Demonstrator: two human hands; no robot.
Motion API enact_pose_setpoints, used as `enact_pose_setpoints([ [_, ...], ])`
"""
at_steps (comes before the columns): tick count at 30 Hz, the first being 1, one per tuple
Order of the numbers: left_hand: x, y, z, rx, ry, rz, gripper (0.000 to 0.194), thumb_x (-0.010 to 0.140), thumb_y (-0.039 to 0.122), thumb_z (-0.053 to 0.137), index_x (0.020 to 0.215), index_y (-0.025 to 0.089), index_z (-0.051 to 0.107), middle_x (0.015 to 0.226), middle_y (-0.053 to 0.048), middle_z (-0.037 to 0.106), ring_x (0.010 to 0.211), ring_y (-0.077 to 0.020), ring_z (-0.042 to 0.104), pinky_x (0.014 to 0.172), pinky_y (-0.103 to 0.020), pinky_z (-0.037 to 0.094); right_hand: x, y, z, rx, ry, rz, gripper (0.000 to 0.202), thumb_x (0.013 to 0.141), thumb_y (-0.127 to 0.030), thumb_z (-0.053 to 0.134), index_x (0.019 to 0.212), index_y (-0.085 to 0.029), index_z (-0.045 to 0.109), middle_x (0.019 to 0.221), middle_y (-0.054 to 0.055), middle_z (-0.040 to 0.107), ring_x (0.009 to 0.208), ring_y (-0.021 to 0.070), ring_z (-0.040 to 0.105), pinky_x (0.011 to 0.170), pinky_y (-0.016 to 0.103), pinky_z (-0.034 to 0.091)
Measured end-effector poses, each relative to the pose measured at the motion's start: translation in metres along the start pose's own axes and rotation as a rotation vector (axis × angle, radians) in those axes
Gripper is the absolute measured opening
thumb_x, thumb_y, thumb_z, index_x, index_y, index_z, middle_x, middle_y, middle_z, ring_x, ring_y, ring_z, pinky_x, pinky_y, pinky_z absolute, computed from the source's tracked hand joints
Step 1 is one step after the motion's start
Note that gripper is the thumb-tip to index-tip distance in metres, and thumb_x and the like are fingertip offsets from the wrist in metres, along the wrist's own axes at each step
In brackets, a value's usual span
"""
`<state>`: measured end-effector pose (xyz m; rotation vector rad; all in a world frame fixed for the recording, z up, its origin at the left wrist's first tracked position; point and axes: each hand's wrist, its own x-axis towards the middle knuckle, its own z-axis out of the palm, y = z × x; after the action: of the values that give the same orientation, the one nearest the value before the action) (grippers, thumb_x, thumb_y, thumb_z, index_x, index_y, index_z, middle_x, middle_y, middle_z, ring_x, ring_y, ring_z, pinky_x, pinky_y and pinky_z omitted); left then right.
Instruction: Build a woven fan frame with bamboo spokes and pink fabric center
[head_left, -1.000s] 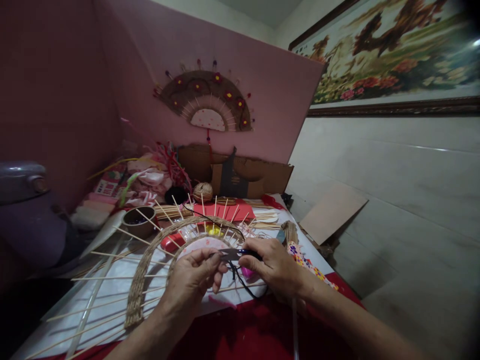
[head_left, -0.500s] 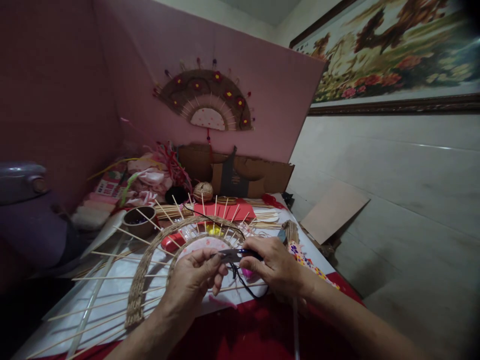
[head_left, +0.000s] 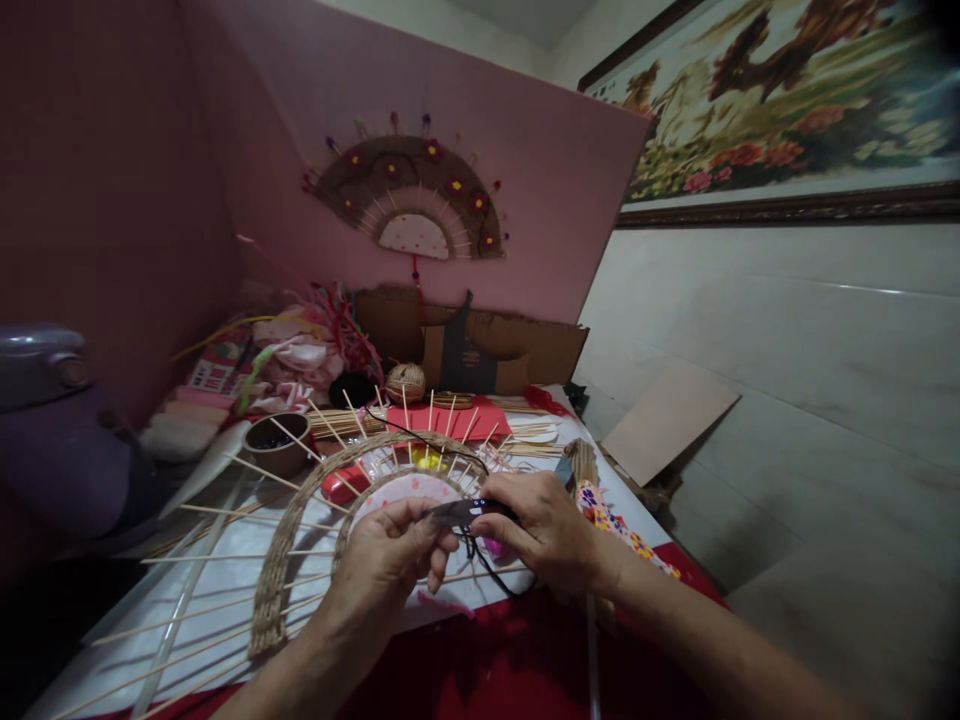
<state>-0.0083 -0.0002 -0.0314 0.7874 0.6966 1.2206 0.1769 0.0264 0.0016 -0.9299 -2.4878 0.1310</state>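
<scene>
My right hand (head_left: 536, 525) grips a pair of dark scissors (head_left: 457, 513), whose blades point left. At the blade tips my left hand (head_left: 397, 550) is closed in a pinch between thumb and forefinger; what lies in the pinch is hidden. A thin black cord (head_left: 499, 583) hangs in a loop just under the scissors and my right hand. Beneath both hands lies a half-round woven fan frame (head_left: 274, 570), with brown twine bands on thin sticks that spread outward. Its inner half-disc (head_left: 405, 488) is pale with pinkish spots.
A brown bowl (head_left: 277, 447) stands behind the frame's left side. Farther back are a ball of twine (head_left: 406, 383), red paper (head_left: 450, 420) and bundled sticks (head_left: 341, 424). A finished fan (head_left: 409, 200) hangs on the pink board. A flowered bundle (head_left: 600, 510) lies right of my right hand.
My right hand has shifted slightly left towards my left hand, and the scissors look more closed. My left hand keeps its pinch in nearly the same place.
</scene>
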Motion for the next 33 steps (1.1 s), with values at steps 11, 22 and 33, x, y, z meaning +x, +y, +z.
enact_pose_setpoints([
  [11, 0.0, -0.001, -0.002, 0.004, 0.019, -0.005, 0.022, 0.061, 0.026, 0.078, 0.07, 0.012, 0.064, 0.054, -0.002, 0.066, 0.037, -0.0074, 0.053, 0.034, -0.017, 0.039, -0.001, 0.004, 0.004, 0.205, 0.099, 0.168, 0.041, 0.092, -0.047, 0.036, 0.067, -0.018, 0.049, 0.062, -0.001, 0.049, 0.059, 0.0126, 0.045, 0.057, 0.024, 0.03],
  [22, 0.004, -0.007, -0.008, 0.096, 0.006, 0.003, 0.024, 0.061, 0.029, 0.077, 0.076, 0.014, 0.064, 0.056, 0.0, 0.065, 0.04, -0.0085, 0.053, 0.036, -0.018, 0.039, 0.002, -0.024, 0.001, 0.374, 0.071, 0.239, 0.008, 0.078, -0.025, 0.06, 0.078, -0.017, 0.059, 0.067, -0.001, 0.06, 0.059, 0.0115, 0.051, 0.056, 0.022, 0.036],
  [33, -0.004, -0.009, -0.01, 0.339, 0.09, 0.081, 0.02, 0.056, 0.019, 0.074, 0.042, 0.013, 0.061, 0.043, -0.001, 0.059, 0.044, -0.0104, 0.053, 0.043, -0.02, 0.04, 0.034, -0.044, 0.015, 0.322, 0.136, -0.042, 0.021, 0.063, -0.007, 0.054, 0.08, -0.016, 0.063, 0.069, 0.001, 0.064, 0.061, 0.0121, 0.055, 0.057, 0.022, 0.04],
])
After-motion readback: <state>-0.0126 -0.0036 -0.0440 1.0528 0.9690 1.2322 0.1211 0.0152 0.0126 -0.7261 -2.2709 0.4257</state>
